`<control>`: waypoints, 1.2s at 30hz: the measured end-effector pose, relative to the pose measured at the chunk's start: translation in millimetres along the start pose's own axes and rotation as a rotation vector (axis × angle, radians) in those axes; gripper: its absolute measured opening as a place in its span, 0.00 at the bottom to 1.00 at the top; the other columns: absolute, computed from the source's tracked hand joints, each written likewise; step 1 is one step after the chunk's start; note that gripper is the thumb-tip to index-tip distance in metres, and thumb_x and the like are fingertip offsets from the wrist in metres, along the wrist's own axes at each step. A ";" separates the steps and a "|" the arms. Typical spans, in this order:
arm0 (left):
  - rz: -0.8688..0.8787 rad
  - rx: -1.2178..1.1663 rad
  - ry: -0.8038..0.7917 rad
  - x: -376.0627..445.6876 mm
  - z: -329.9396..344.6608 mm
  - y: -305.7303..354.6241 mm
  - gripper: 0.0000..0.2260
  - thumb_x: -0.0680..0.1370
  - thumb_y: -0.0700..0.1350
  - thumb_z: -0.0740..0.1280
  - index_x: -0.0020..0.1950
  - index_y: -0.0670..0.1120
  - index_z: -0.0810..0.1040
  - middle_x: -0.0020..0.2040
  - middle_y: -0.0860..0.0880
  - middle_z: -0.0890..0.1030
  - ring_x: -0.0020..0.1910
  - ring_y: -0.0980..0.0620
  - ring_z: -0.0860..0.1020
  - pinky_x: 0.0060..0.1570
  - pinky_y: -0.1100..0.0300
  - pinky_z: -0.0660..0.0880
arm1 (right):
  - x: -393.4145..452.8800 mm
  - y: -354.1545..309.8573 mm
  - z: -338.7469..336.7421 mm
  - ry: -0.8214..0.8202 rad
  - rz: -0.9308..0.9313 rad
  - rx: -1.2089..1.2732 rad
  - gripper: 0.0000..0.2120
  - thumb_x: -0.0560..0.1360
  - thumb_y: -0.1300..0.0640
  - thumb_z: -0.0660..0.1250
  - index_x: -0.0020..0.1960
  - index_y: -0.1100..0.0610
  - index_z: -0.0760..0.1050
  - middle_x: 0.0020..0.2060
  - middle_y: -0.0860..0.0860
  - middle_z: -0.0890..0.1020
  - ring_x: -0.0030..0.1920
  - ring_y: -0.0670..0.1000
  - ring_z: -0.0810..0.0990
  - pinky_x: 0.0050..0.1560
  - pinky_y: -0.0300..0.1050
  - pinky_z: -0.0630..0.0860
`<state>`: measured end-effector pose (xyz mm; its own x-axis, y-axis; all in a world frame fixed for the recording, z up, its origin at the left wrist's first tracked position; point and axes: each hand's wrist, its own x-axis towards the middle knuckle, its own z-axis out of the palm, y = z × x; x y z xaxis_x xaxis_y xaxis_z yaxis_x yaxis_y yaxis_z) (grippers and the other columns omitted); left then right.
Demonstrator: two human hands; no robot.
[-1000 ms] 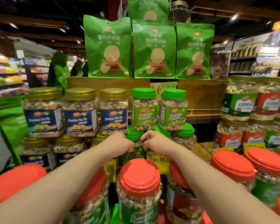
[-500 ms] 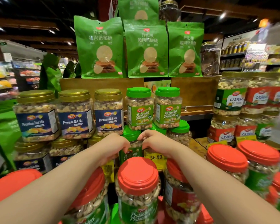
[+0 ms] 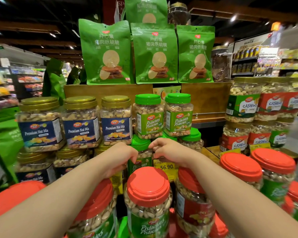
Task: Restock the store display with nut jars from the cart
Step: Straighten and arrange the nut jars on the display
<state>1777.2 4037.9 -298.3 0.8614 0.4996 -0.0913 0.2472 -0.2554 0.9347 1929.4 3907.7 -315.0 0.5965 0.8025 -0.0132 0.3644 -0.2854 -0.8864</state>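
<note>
Head view has both your hands on one green-lidded pistachio jar [image 3: 141,157] in the lower row of the display, just under the two pistachio jars [image 3: 163,115] already standing on the upper row. Your left hand [image 3: 120,160] curls round the jar's left side, and your right hand [image 3: 169,152] curls in at its right shoulder, near the yellow price tag [image 3: 166,166]. The jar stands upright, long axis vertical, lid up, with its green label facing you.

As for progress, you look to be partway through. The display holds a full run of nut-mix jars [image 3: 79,124] on the left and cashew jars [image 3: 243,107] on the right, but the pistachio section seems thin. Several red-lidded jars [image 3: 148,200] crowd the foreground below your arms, presumably the cart's load waiting to go up, so plenty appears to be left. This jar seems seated or close to it; whether it rests fully on the shelf is hidden.
</note>
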 end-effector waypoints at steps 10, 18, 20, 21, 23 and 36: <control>0.156 0.512 0.042 -15.3 11.7 26.6 0.07 0.66 0.49 0.67 0.40 0.48 0.75 0.46 0.48 0.75 0.44 0.49 0.70 0.45 0.55 0.67 | -35.0 15.2 -62.5 0.218 -0.035 -0.072 0.09 0.77 0.65 0.68 0.52 0.54 0.79 0.54 0.59 0.85 0.56 0.58 0.85 0.53 0.49 0.82; 0.180 0.304 -0.046 14.2 52.6 27.1 0.15 0.59 0.45 0.63 0.45 0.49 0.73 0.39 0.45 0.69 0.40 0.49 0.64 0.42 0.51 0.61 | -30.1 32.3 -73.3 0.312 -0.015 -0.251 0.08 0.76 0.61 0.69 0.45 0.47 0.80 0.41 0.48 0.82 0.45 0.50 0.80 0.51 0.49 0.77; 0.176 0.281 -0.045 21.4 61.0 26.9 0.13 0.60 0.44 0.65 0.43 0.48 0.73 0.36 0.45 0.66 0.38 0.48 0.63 0.39 0.53 0.59 | -28.4 35.8 -75.8 0.316 0.001 -0.258 0.08 0.77 0.60 0.69 0.45 0.47 0.80 0.43 0.49 0.83 0.47 0.52 0.81 0.51 0.48 0.77; 0.175 0.273 -0.045 24.9 65.0 27.1 0.09 0.62 0.43 0.66 0.41 0.46 0.72 0.33 0.45 0.64 0.37 0.47 0.62 0.37 0.54 0.58 | -26.8 37.5 -77.0 0.310 0.011 -0.253 0.08 0.76 0.60 0.69 0.46 0.48 0.80 0.44 0.50 0.83 0.48 0.53 0.81 0.52 0.48 0.77; 0.158 0.256 -0.040 31.1 71.3 25.9 0.07 0.63 0.42 0.67 0.35 0.46 0.69 0.30 0.49 0.62 0.34 0.47 0.60 0.34 0.56 0.55 | -24.4 39.3 -77.6 0.288 0.021 -0.222 0.07 0.76 0.61 0.69 0.47 0.49 0.81 0.43 0.48 0.82 0.47 0.51 0.80 0.49 0.46 0.76; 0.056 0.048 -0.031 64.3 78.2 14.9 0.09 0.52 0.39 0.64 0.28 0.49 0.69 0.31 0.48 0.62 0.37 0.47 0.61 0.37 0.51 0.58 | -10.7 41.3 -73.6 0.209 0.049 -0.110 0.12 0.74 0.67 0.67 0.53 0.57 0.84 0.41 0.51 0.83 0.44 0.49 0.78 0.45 0.42 0.74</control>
<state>1871.0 4001.5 -317.2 0.8878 0.4574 -0.0505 0.2182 -0.3218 0.9213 1990.7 3848.8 -317.4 0.7463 0.6636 0.0509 0.4001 -0.3863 -0.8311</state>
